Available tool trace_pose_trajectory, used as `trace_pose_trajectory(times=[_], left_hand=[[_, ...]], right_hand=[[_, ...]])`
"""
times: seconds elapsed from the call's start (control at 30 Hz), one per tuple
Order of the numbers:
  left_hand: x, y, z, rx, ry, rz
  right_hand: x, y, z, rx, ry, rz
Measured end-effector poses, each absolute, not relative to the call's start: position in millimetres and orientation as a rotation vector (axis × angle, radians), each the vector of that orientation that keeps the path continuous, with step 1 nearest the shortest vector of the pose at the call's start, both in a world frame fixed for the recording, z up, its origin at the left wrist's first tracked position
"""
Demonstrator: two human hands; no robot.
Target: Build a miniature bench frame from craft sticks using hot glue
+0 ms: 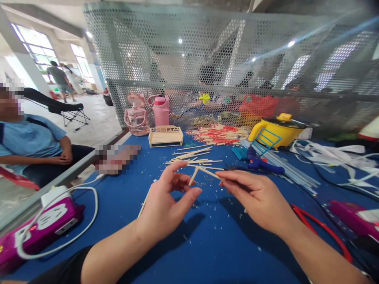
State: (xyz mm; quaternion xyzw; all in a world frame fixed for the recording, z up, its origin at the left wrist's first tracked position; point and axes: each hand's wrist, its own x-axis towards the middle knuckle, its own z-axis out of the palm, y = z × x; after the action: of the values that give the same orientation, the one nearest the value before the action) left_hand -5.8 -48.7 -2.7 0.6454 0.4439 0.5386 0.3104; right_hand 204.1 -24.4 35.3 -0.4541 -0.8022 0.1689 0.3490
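Observation:
My right hand [257, 197] pinches the end of a thin wooden stick [209, 172] between thumb and fingers. At its far end this stick meets a shorter wooden piece [194, 175], forming a bent corner above the table. My left hand [168, 197] is beside the shorter piece, thumb and curled fingers apart; whether a fingertip touches it I cannot tell. Another stick [143, 205] shows partly behind my left hand. Beyond my hands lie loose wooden sticks [192, 156] and a blue glue gun [262, 161] by a teal wire stand [268, 140].
A small stick-built tray-like frame [166, 138], red-tipped sticks [217, 134], pink bottles [161, 110] and a yellow pot [278, 132] stand at the back, before a perforated metal screen [177, 59]. Purple power strips [44, 225] and cables flank the blue table [213, 244]. A person [44, 146] sits left.

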Motion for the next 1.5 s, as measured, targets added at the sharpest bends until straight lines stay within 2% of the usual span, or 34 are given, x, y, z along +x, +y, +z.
trace_pose_trajectory(times=[0.53,1.5], left_hand=[[-4.5,-50.7,2.8,1.706,1.277,1.536],[-4.5,-52.4,4.0,1.689,1.296,1.516]], right_hand=[[201.2,-29.8,39.7,-1.111,-2.137,0.371],[203.4,-28.4,39.3,-1.060,-2.194,0.407]])
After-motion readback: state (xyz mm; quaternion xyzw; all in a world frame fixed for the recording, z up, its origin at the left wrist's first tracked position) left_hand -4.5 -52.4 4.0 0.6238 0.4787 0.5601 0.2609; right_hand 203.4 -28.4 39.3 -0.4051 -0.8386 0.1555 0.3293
